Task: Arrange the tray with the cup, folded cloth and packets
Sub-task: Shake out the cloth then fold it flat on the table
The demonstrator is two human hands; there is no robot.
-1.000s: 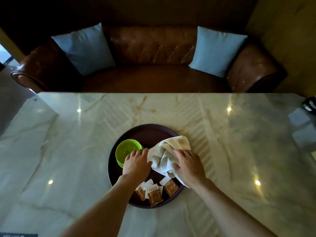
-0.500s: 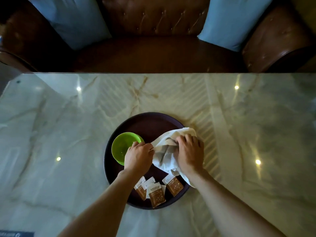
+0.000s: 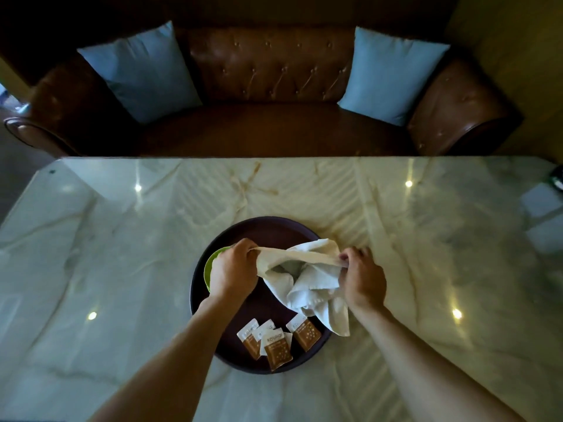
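A round dark tray (image 3: 268,228) lies on the marble table. Over its right half hangs a crumpled white cloth (image 3: 307,284). My left hand (image 3: 233,271) pinches the cloth's left upper edge and my right hand (image 3: 362,277) pinches its right upper edge, so the top edge is stretched between them. A green cup (image 3: 210,266) stands on the tray's left side, mostly hidden behind my left hand. Several brown and white packets (image 3: 275,342) lie on the tray's near part, some overlapping.
The marble table (image 3: 122,254) stretches wide on both sides of the tray. Behind its far edge stands a brown leather sofa (image 3: 268,83) with two blue cushions. A dark object (image 3: 557,179) sits at the table's far right edge.
Both hands have lifted the cloth off the tray and pulled apart, stretching its top edge. The left hand now covers most of the cup.
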